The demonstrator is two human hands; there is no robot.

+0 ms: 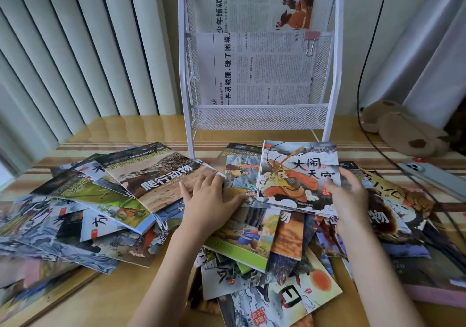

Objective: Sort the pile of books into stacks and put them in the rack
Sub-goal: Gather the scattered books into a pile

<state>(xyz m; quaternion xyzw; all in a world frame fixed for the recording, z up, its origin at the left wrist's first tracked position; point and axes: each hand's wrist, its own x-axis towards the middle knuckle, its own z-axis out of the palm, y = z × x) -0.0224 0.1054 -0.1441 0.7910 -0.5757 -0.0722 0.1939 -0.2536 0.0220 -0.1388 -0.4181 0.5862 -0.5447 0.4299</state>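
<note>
1. The pile [227, 238] sprawled loose over the table [121, 296], covers fanned at every angle and overlapping; nothing down there was squared up, so by my reading the sorting had barely started.
2. The right hand [349, 195] gripped a thin stack [300, 175] by its right edge, fingers on the top cover and, it seemed, the thumb beneath; the monkey-king cover faced up, and the stack was tilted just above the pile, probably so like titles could gather in one hand.
3. The left hand [211, 195] lay flat, fingers spread and straight, holding nothing; it pressed on loose books between the reptile book [156, 175] and the stack, likely to pin the heap or slide one free.
4. The reptile book topped a fan of similar dark-banded covers on the left; that grouping looked like a second sort in the making, though I could not be sure.
5. The rack [259, 120] stood upright just behind the pile; its lowest mesh tier held no books, within easy reach for finished stacks; the upper tiers held clipped newspapers [254, 69].
6. Off right, a phone [428, 175] lay at the pile's edge with a cable [363, 74] running by, and a plush toy [403, 127] sat in the corner; the cable could snag sliding books.
</note>
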